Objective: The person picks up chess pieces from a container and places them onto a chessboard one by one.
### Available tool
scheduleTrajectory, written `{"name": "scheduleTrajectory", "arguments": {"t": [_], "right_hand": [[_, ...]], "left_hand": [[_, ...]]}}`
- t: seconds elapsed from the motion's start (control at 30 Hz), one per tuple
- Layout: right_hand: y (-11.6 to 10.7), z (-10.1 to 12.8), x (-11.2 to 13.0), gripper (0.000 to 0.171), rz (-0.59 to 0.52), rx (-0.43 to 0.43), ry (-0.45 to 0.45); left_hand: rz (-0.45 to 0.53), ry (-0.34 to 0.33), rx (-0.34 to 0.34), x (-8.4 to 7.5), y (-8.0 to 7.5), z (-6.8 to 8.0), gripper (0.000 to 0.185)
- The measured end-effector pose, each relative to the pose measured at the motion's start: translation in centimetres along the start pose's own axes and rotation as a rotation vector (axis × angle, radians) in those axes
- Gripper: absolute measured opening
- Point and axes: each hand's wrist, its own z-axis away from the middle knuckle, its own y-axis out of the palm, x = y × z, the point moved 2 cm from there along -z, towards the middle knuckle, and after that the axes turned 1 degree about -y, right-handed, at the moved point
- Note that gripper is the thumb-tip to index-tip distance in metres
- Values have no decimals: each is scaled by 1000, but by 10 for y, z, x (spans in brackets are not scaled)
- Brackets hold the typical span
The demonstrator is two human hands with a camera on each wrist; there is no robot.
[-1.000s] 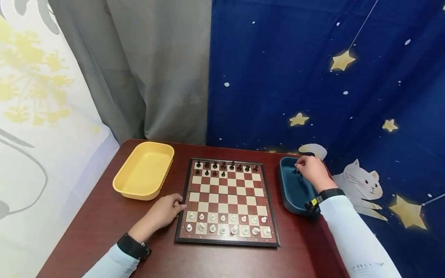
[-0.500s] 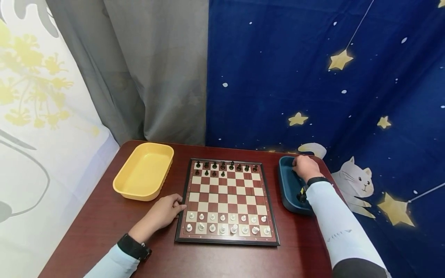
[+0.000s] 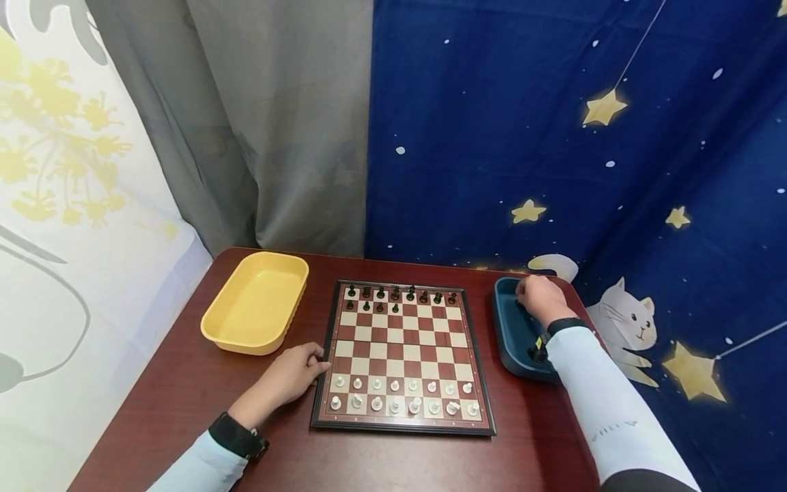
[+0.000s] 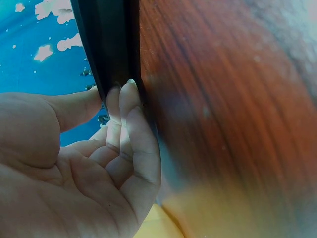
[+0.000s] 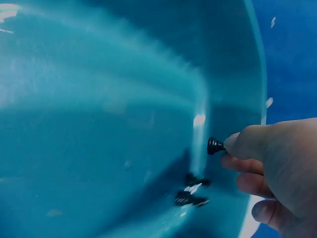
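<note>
A person sits at a dark red wooden table (image 3: 184,403) with a chessboard (image 3: 402,355) laid square in front of them. Their right hand (image 3: 541,298) is down in a dark blue plastic tray (image 3: 510,342) at about three o'clock from the board, and the wrist view shows fingertip and thumb pinched on a small black chess piece (image 5: 215,146), its round foot poking out past the fingers, the other fingers curled under. Two or three more black pieces (image 5: 192,191) lie loose on the tray's smooth, glossy floor just beneath. The left hand (image 3: 289,376) rests at the board's nine o'clock edge, fingers together and pressed flat against the black frame (image 4: 111,49), thumb spread apart, holding nothing. To do this step well, I judge, the pinch should stay high on the piece's stem so the foot remains free to set down, and the hand should lift straight up over the tray's curved wall without brushing it, while the left hand keeps bracing the frame. On the board, white pieces (image 3: 402,396) fill the two near rows; black pieces (image 3: 399,297) fill the far row and part of the next. A shallow yellow tray (image 3: 255,304) with rounded corners sits at ten o'clock.
</note>
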Motion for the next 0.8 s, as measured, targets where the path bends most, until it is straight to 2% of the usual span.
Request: {"name": "scheduleTrajectory", "arguments": {"t": [0.1, 0.23, 0.47, 0.63, 0.8], "right_hand": [[-5, 6, 13, 9, -6, -40, -38], [-10, 12, 41, 16, -45, -99, -106], [-6, 14, 110, 15, -201, -66, -188], [8, 11, 158, 15, -192, -33, -284], [26, 2, 191, 13, -182, -8, -351]], "left_hand": [[-8, 8, -1, 0, 0, 0, 27], [-15, 8, -8, 1, 0, -2, 26], [-12, 6, -10, 3, 0, -2, 26], [-6, 6, -11, 2, 1, -2, 26], [-3, 6, -9, 0, 1, 0, 26]]}}
